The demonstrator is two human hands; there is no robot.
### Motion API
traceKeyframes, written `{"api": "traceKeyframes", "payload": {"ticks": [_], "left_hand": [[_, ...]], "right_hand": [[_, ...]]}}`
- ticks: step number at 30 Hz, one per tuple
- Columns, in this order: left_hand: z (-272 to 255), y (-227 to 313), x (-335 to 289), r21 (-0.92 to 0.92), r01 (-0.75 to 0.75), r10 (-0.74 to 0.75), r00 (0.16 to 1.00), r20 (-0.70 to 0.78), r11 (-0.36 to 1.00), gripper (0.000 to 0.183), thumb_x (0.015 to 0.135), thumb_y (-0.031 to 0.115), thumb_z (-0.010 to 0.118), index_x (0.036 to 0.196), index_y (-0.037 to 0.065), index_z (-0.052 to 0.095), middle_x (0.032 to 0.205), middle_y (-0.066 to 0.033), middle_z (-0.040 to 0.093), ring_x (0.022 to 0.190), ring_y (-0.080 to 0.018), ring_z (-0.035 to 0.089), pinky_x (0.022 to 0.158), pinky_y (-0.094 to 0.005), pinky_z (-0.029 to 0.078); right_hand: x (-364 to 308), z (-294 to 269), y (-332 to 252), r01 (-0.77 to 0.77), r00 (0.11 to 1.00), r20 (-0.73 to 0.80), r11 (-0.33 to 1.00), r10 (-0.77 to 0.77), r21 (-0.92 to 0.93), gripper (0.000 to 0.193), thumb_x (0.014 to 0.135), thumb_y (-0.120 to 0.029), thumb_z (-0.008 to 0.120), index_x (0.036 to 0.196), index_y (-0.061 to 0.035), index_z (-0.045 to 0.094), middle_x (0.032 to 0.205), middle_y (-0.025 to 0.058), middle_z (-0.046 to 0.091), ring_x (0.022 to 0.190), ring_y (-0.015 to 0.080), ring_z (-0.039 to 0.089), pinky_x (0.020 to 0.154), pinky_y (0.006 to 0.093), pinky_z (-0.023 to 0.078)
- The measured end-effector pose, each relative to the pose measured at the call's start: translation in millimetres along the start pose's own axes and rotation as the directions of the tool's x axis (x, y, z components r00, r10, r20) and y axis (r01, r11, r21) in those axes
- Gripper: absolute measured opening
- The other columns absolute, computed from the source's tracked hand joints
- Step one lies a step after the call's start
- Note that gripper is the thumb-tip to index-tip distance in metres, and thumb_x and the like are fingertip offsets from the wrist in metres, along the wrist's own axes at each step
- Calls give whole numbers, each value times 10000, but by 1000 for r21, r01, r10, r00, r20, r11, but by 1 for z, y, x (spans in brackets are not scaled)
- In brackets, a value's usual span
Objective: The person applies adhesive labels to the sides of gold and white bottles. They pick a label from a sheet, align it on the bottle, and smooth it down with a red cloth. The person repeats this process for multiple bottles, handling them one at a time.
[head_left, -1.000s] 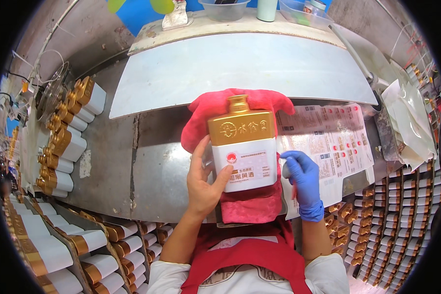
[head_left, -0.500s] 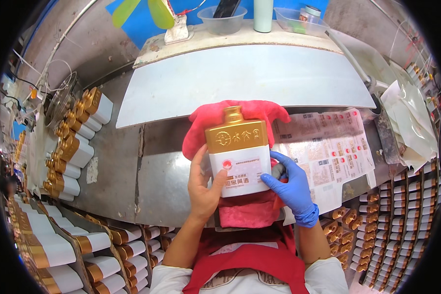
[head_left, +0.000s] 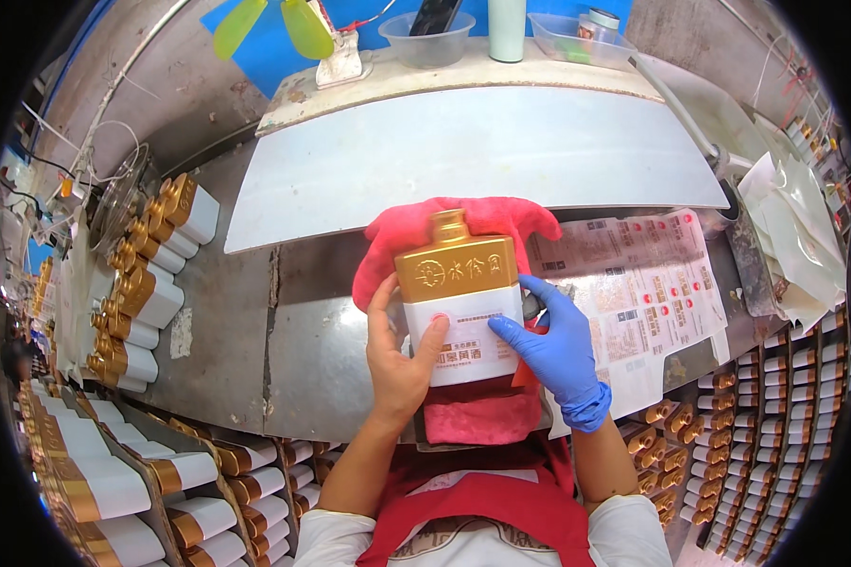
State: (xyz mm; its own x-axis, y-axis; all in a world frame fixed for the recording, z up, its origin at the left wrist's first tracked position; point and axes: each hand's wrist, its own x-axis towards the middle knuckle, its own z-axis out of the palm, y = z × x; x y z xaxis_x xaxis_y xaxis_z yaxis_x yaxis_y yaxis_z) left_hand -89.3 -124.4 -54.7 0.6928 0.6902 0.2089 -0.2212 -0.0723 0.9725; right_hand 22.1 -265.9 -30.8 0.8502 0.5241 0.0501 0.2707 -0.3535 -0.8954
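Note:
A flat flask-shaped bottle (head_left: 462, 283), gold on its neck and shoulders and white below, lies face up with printed marks on its front. Beneath it is a bunched red plush cloth (head_left: 389, 253). My bare left hand (head_left: 395, 367) grips the bottle's left side, thumb pressed on the white front. On the right side my right hand (head_left: 563, 357), in a blue glove, holds the bottle with its thumb on the front. A small dark grey and red object shows partly by the gloved fingers; its kind is hidden.
Printed transfer sheets (head_left: 645, 283) lie right of the bottle on the metal table (head_left: 222, 345). A white board (head_left: 463, 151) spans the back. Similar bottles (head_left: 142, 293) line the left; racks of bottles (head_left: 208, 515) flank me. A green-bladed fan (head_left: 307, 33) stands at the back.
My gloved thumb has moved up and left across the bottle's white front. My left thumb has shifted slightly upward. The bottle stays nearly in place.

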Motion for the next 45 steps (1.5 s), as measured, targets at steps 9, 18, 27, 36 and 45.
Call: {"api": "traceKeyframes", "payload": {"ticks": [9, 18, 27, 36, 45], "left_hand": [[-1, -3, 0, -34, 5, -4, 1000, 20, 999, 615, 866, 34, 639, 1376, -23, 300, 1269, -142, 471, 1115, -197, 528, 923, -312, 461], [-2, -2, 1, -11, -15, 15, 1000, 20, 1000, 619, 864, 53, 652, 1372, -22, 306, 1261, -144, 477, 1106, -197, 531, 910, -309, 467], [-4, -3, 1, -18, -15, 16, 1000, 18, 1000, 626, 854, 39, 653, 1374, -18, 308, 1272, -138, 471, 1120, -198, 522, 925, -314, 457], [-27, -3, 4, -88, 19, 3, 969, 245, 996, 748, 804, -20, 626, 1436, 1, 226, 1372, -135, 396, 1239, -232, 446, 1040, -386, 367], [-27, 2, 4, -65, 29, -10, 962, 274, 997, 767, 806, -3, 639, 1443, 2, 210, 1379, -149, 388, 1253, -248, 433, 1041, -387, 364]], "right_hand": [[1, -1, -1, -29, 1000, 1, 998, 29, 51, 597, 708, -319, 810, 1182, -24, 597, 879, 74, 625, 740, 147, 572, 673, 287, 487], [1, 0, 1, -40, 999, 14, 998, 39, 54, 585, 715, -294, 808, 1186, -22, 594, 914, 78, 633, 783, 146, 561, 702, 282, 482], [2, -1, 0, -37, 998, 46, 994, 32, 99, 524, 761, -287, 777, 1176, -19, 602, 904, 54, 635, 729, 113, 552, 663, 246, 475], [-3, -65, 65, -377, 888, 178, 451, 423, 809, 414, 932, -231, 537, 1287, -23, 483, 1027, 43, 581, 812, 130, 585, 711, 292, 522], [-53, 35, -49, 202, 979, 44, 966, -197, -163, 377, 894, -132, 578, 1241, -40, 462, 1097, 252, 542, 1033, 357, 569, 902, 400, 453]]}}
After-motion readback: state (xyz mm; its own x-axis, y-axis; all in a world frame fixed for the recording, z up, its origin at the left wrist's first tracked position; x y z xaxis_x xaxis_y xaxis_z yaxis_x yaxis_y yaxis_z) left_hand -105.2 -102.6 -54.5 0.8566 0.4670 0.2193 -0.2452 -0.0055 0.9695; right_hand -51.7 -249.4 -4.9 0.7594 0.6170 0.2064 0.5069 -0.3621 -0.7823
